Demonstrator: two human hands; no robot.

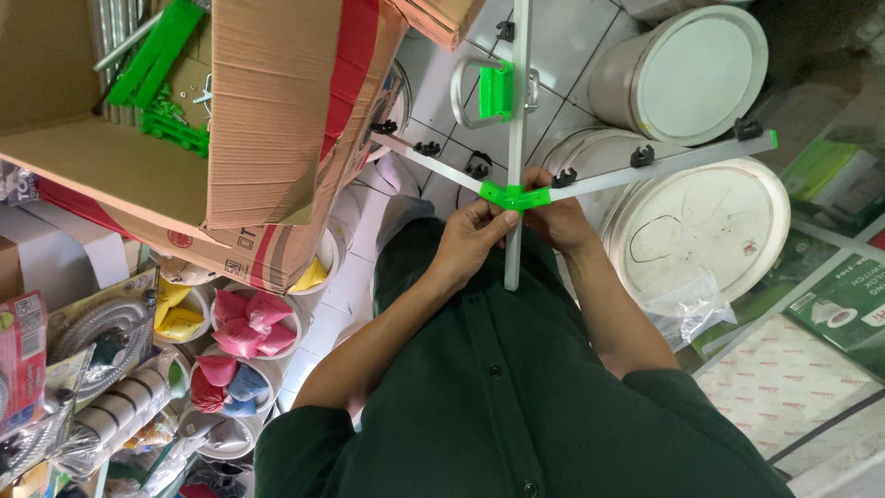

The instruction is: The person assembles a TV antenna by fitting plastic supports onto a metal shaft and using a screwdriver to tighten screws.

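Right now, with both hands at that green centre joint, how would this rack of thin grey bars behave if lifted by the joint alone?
The rack looks light: its bars are slim. Its long arms would probably sway and twist around the green joint, which both the left hand and right hand pinch. The small black clips might snag on the cardboard box nearby.

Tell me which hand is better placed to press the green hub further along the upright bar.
Probably the left hand: its thumb and fingers already pinch the green hub on the upright bar. The right hand sits behind the hub, gripping near the right bar, so it looks better placed to steady the frame.
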